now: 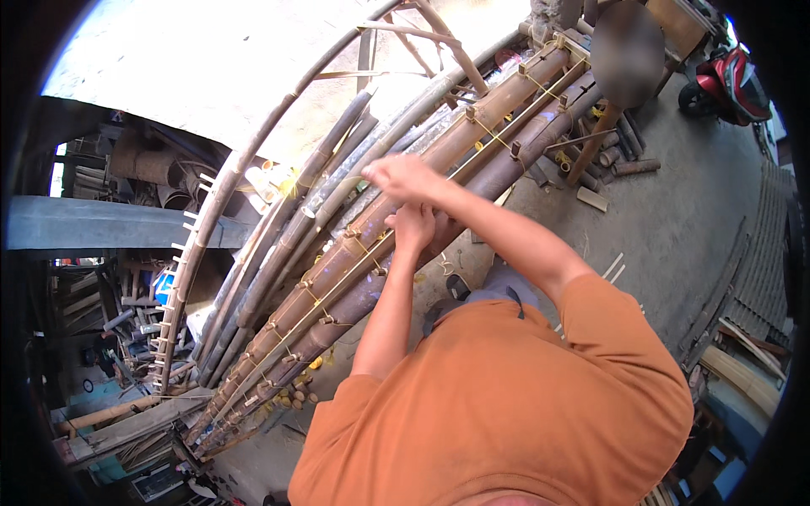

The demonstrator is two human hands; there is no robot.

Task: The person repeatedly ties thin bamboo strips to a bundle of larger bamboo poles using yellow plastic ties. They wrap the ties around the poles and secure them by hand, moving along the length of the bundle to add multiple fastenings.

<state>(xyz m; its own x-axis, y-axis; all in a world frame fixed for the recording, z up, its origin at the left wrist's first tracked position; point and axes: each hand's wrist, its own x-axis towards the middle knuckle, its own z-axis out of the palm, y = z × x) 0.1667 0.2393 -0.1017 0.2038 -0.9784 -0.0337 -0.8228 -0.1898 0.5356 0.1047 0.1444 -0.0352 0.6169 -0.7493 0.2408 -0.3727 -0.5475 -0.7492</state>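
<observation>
On the bundle of long bamboo poles (472, 139) that slants from the lower left to the upper right of the head view, both of the person's hands are at work. The poles lie side by side, brown and grey, lashed with yellow cord (494, 135) running along their length and held by small wooden pegs (515, 150) set at intervals.

The right hand (407, 177) rests on top of the poles near the middle of the bundle, its fingers curled together over the upper pole, right where the cord passes; whether they pinch the cord itself cannot be told. The left hand (413, 228) sits just below it, pressed against the side of the lower poles, fingers drawn together and bent against the bamboo. The two hands are close, almost touching.

The person wears an orange shirt (506, 396), which fills the lower middle of the picture. Left of the bundle a curved bamboo frame (211, 215) with short pegs arches upward. On the concrete floor (675, 219) to the right lie short bamboo offcuts (592, 199), and a red motorbike (730, 80) stands in the upper right corner. Stacked timber and clutter (110, 329) crowd the left side.
</observation>
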